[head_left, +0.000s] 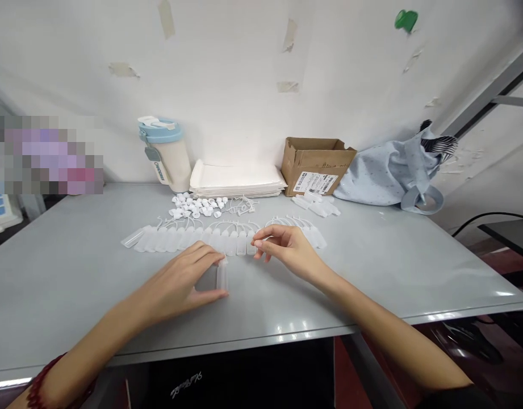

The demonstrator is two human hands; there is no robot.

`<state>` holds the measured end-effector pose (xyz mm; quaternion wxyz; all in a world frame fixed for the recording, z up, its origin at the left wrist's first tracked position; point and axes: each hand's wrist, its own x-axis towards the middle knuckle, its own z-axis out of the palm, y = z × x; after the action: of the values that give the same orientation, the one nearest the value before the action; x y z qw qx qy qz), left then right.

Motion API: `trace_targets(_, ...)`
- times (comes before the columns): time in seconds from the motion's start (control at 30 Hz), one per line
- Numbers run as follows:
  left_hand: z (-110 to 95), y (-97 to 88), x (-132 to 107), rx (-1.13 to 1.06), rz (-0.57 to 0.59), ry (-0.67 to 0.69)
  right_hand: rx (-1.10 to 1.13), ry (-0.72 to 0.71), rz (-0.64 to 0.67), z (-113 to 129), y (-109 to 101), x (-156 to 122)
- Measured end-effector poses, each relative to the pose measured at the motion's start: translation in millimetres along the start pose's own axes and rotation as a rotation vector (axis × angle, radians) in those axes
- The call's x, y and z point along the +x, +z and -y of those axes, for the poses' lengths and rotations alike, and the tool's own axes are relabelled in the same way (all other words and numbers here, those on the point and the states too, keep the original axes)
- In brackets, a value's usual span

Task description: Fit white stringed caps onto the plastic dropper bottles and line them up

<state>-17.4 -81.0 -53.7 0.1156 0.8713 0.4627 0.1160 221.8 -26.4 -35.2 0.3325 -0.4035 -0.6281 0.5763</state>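
My left hand [182, 281] rests on the grey table [74, 267], thumb and fingers closed around a small clear plastic bottle [222, 276] standing upright. My right hand [284, 244] hovers just right of it, fingertips pinched together near the row of clear bottles [180, 237]; what it pinches is too small to make out. The row lies flat across the table just beyond both hands. Behind it sits a pile of small white caps [195, 205] and some thin white loops [242, 207].
Along the wall stand a white tumbler with a blue lid [165, 153], a stack of white sheets [238, 179], an open cardboard box [314, 165] with more clear bottles [316, 205] in front, and a light blue cloth bag [393, 170]. The table's front edge is close below my forearms.
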Motion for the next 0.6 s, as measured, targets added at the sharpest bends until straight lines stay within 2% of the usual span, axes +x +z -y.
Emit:
trace_targets(0.4, 5.1, -9.5, 0.0, 0.080, 0.048, 0.002, 0.031, -0.072, -0.079, 4.0, -8.5, 1.4)
trace_targets(0.5, 4.1, -13.8, 2.5, 0.085, 0.025, 0.011, 0.014, -0.074, -0.104, 5.5, -14.0, 2.8)
trace_targets(0.6, 3.4, -23.8, 12.3, 0.071, -0.045, 0.021, -0.002, -0.102, -0.151, 5.6, -22.3, 7.1)
